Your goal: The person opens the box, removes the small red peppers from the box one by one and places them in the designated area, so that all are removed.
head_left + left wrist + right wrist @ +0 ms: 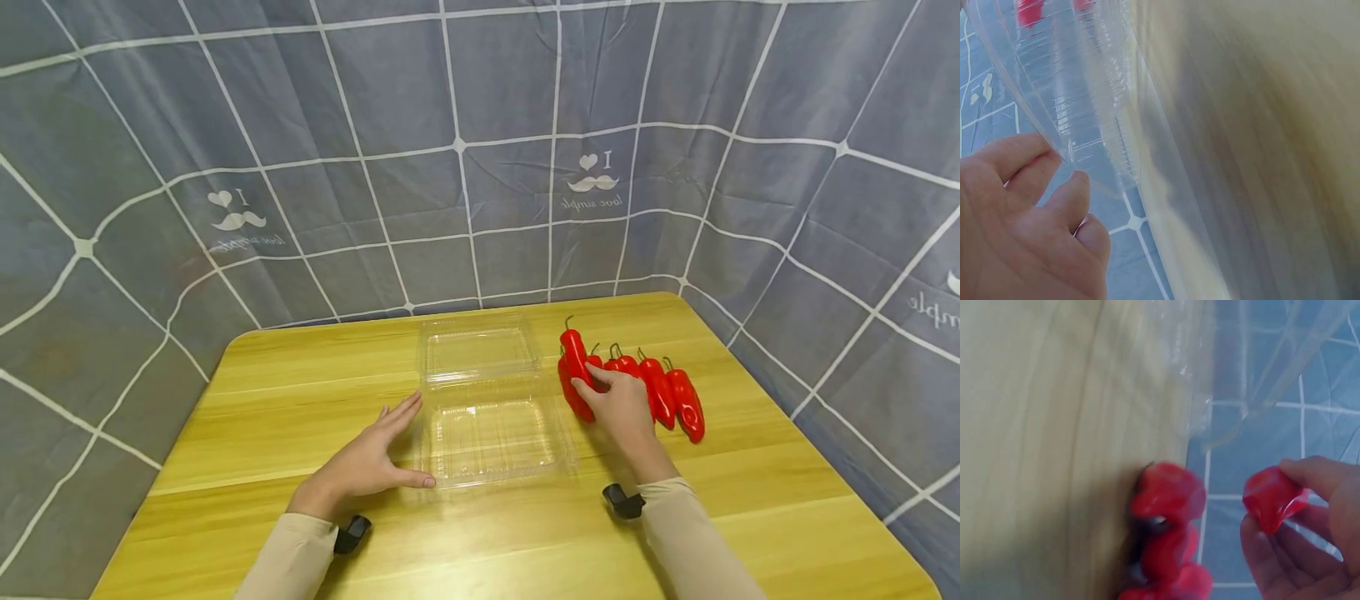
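Note:
In the head view my right hand pinches a red pepper between thumb and fingers, its stem pointing away from me. The right wrist view shows this pepper raised off the table, apart from the others. Several more red peppers lie in a row under and beside that hand. My left hand has its fingers spread, with thumb and fingertips right at the left side of a clear plastic clamshell container. The container lies unfolded, its lid flat on the far side.
A wooden table carries everything. Grey curtain with white lines hangs along its back and sides. The container's right edge stands close to the leftmost peppers. A black wrist strap mount sits under the right wrist.

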Tool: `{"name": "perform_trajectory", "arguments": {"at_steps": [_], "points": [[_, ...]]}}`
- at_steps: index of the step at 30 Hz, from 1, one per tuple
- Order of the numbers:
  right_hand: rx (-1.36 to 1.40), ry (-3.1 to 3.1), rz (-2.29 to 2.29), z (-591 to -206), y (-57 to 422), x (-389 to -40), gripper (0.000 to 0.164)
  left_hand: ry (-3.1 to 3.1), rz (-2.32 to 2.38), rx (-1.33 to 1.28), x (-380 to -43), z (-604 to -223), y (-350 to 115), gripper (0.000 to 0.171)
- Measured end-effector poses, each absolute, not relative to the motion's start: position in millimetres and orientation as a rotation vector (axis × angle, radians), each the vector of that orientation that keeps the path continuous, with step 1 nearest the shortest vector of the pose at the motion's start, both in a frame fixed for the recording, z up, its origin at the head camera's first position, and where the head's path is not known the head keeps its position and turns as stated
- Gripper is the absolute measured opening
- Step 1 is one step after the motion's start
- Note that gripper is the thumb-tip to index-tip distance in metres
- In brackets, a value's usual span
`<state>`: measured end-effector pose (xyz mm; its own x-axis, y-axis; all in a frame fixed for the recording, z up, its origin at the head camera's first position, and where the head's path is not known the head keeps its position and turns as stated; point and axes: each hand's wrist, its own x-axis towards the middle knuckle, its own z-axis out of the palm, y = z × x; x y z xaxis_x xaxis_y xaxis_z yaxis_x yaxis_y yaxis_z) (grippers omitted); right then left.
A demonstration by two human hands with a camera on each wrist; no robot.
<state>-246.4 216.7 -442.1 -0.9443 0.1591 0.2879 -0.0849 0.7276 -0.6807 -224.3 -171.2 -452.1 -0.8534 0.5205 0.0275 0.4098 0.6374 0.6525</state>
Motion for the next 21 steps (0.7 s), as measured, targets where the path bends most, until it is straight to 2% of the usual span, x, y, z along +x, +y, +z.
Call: {"name": "perform_trajectory", "arguments": {"at_steps": [8, 21], "points": [[-0.178, -2.724, 0.985, -449.7, 230.0, -243.8, 0.047, 2.698, 1.008, 0.766, -223.3, -451.6, -171.7, 0.120], [-0.111, -2.771, 0.920, -452.3, 230.4, -248.0, 0.044, 2.696, 0.988, 0.751, -222.7, -450.4, -168.9, 0.119]]}}
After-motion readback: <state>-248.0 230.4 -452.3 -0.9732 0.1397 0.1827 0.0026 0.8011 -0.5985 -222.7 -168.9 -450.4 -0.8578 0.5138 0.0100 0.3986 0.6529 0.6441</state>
